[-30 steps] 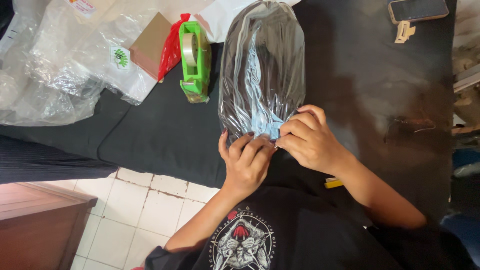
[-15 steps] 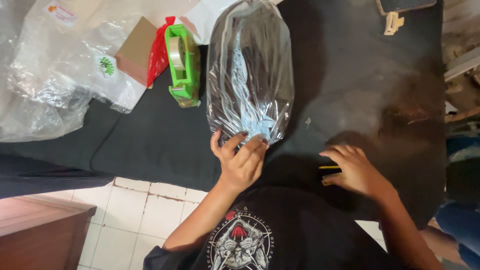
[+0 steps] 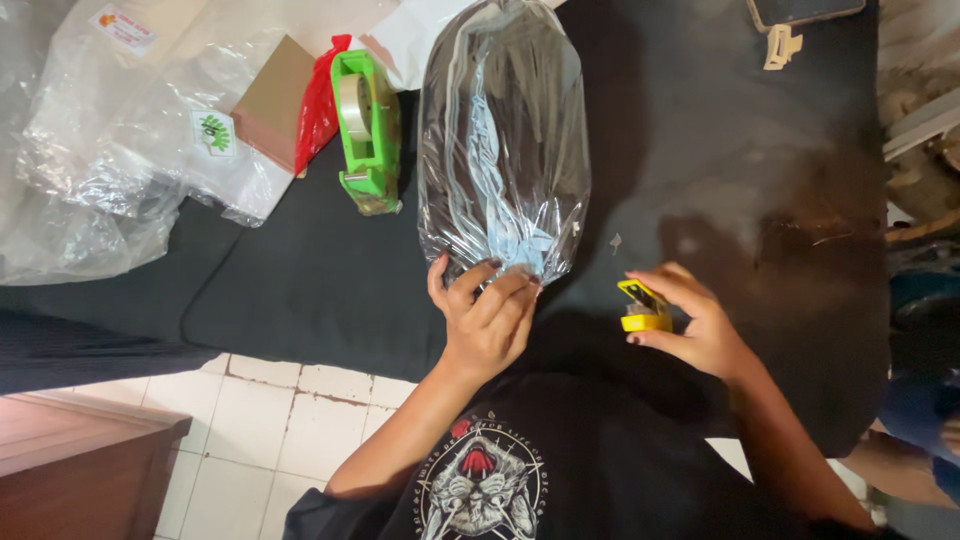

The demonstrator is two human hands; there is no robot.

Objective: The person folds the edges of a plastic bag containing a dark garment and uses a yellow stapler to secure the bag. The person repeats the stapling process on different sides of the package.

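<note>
left hand (image 3: 487, 318): I'm clenching it on the gathered mouth of the clear plastic bag (image 3: 503, 150), fingers pinching the twisted end at the near edge of the table. It hasn't let go over the last second.
right hand (image 3: 690, 322): a second ago it was at the bag's mouth beside my left; half a second ago it was flat on the cloth, reaching right. Now I'm curling it round a small yellow tape dispenser (image 3: 643, 309), fingers grasping it just above the cloth.
bag: lying lengthwise on the black tablecloth (image 3: 720, 170), pale blue folded contents inside, far end pointing away from me. Position is unchanged.
meaning: as I judge it, gathering is finished and I'm moving on to sealing; one hand is keeping the neck shut while the other is bringing tape.
green tape dispenser (image 3: 365, 130): sitting untouched just left of the bag.
loose plastic wrap (image 3: 110, 150): piled at far left, well apart.
</note>
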